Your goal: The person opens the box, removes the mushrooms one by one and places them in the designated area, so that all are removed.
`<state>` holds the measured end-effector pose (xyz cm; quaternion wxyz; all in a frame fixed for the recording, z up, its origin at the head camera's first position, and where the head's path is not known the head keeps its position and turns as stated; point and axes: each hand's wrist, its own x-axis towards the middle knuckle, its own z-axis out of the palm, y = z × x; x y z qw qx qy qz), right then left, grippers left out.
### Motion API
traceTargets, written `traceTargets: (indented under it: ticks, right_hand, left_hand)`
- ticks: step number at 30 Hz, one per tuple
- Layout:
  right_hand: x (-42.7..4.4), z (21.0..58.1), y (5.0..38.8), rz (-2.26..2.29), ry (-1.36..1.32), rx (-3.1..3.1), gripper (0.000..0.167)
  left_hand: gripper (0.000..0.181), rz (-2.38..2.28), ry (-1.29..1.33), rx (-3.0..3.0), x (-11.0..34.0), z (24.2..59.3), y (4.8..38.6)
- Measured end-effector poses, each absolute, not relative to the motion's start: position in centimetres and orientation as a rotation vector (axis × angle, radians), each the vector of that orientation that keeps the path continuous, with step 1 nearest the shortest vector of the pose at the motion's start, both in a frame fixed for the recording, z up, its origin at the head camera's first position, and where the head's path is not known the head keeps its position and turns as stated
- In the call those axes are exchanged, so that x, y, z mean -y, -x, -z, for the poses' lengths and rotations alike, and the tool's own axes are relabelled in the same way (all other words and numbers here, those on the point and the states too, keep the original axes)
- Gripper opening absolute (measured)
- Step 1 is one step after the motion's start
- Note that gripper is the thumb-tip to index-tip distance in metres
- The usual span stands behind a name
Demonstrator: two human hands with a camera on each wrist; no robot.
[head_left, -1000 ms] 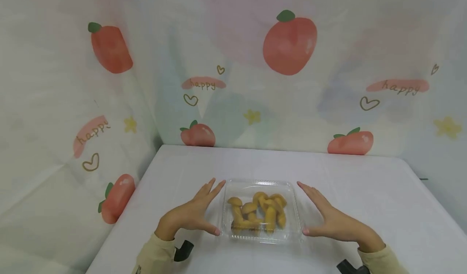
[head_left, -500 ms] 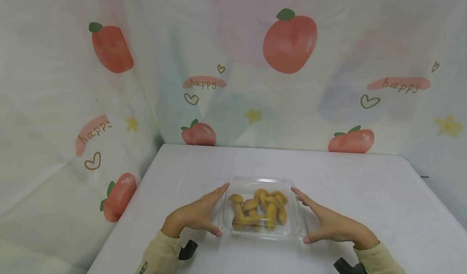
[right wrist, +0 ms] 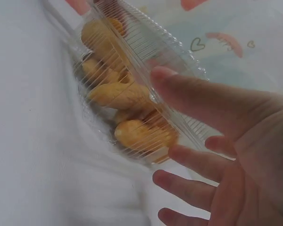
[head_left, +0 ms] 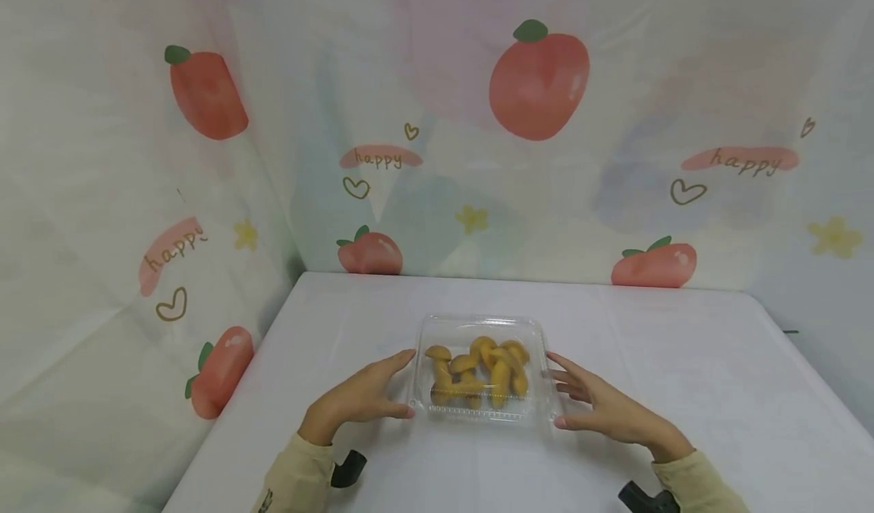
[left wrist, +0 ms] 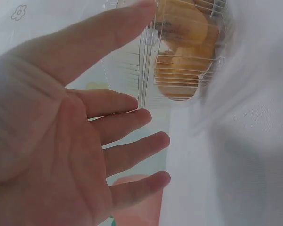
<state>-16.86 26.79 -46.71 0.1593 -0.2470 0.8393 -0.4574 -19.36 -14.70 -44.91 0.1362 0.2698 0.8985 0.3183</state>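
A clear plastic clamshell box (head_left: pixel 536 403) with a closed lid is in the middle of the head view. Inside lie several yellow-brown mushrooms (head_left: pixel 501 376), also seen through the ridged wall in both wrist views. At the box's left side is my left hand (head_left: pixel 358 399), thumb and fingers spread and nearly straight, the thumb tip at the near corner. Opposite it, my right hand (head_left: pixel 611 407) has its thumb at the near right corner and its forefinger at the right side. The wrist views show both palms facing the box. Whether the box touches the table is hard to tell.
A white-covered table (head_left: pixel 369 308) lies under the box. Behind it and on the left hang pale cloth walls (head_left: pixel 437 65) printed with red fruit, hearts and words. Black wrist mounts (head_left: pixel 350 469) show beneath the sleeves.
Both hands have closed in on the box's sides. In the last half second the box and hands have shifted away from me, higher in the head view.
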Motion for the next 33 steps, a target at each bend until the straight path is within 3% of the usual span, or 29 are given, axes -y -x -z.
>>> traceTargets:
  ticks: [14, 33]
  right_hand:
    - [-26.6, 47.2, 16.4, 1.278, 0.667, -2.468, 0.097]
    - [-25.1, 48.4, 15.7, 1.293, 0.671, -2.639, 0.097]
  left_hand:
    - [0.094, -0.917, -0.719, -2.612, 14.3, 45.3, 19.0]
    - [0.091, -0.977, -0.819, -2.599, 14.4, 47.2, 18.3]
